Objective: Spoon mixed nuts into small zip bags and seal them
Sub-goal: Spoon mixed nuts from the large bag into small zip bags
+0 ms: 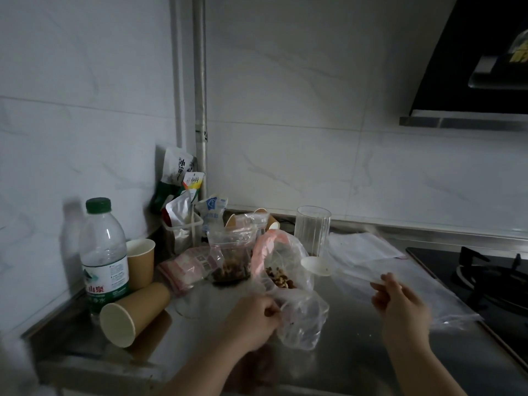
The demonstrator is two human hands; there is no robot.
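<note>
On the desk [357, 352], the left hand [253, 321] pinches a small clear bag [303, 321], just in front of the open bag of nuts [281, 264]. Right of that bag, the right hand [400, 304] pinches a white spoon [317, 266], its bowl empty.

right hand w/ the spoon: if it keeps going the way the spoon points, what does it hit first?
Probably the open nut bag. The right hand holds the spoon with its bowl aimed left, at that bag's mouth. Depth is unclear; the glass looks farther back.
</note>
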